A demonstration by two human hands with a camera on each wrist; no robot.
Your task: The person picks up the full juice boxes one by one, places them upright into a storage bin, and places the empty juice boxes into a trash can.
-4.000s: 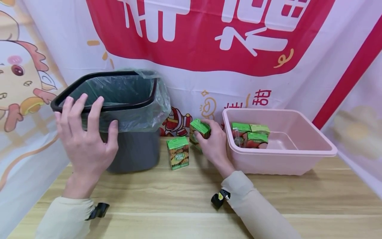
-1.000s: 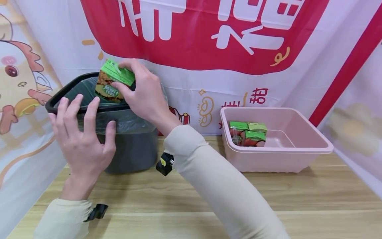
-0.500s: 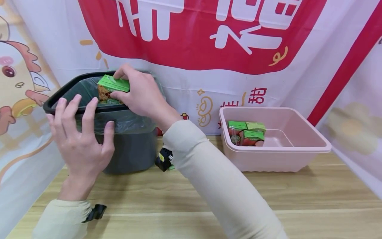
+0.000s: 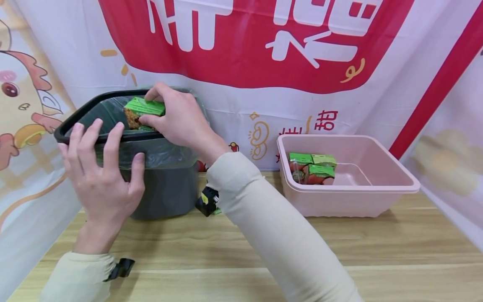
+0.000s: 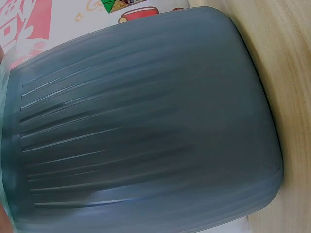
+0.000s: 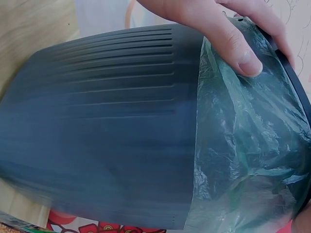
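A grey trash bin (image 4: 166, 193) with a black rim and a thin green liner bag (image 6: 238, 131) stands at the left. My left hand (image 4: 103, 176) grips its near rim, fingers laid over the edge and thumb against the bag outside. My right hand (image 4: 181, 115) pinches a small carton (image 4: 143, 107) by its upper part, thumb on the near side. This carton has a green top and a brown printed front. It sits low in the bin's mouth, its lower part hidden behind the rim. A second carton (image 5: 119, 4) shows at the top of the left wrist view, mostly hidden by my right forearm in the head view.
A pink plastic tub (image 4: 351, 203) stands at the right, with several green-topped cartons (image 4: 318, 172) grouped at its left end. The wooden table (image 4: 188, 268) runs up to a printed cloth backdrop (image 4: 226, 71).
Four seconds ago my right hand held the carton near the tub; it carried it left over the bin, then lowered it into the mouth. Left hand stays on the rim.
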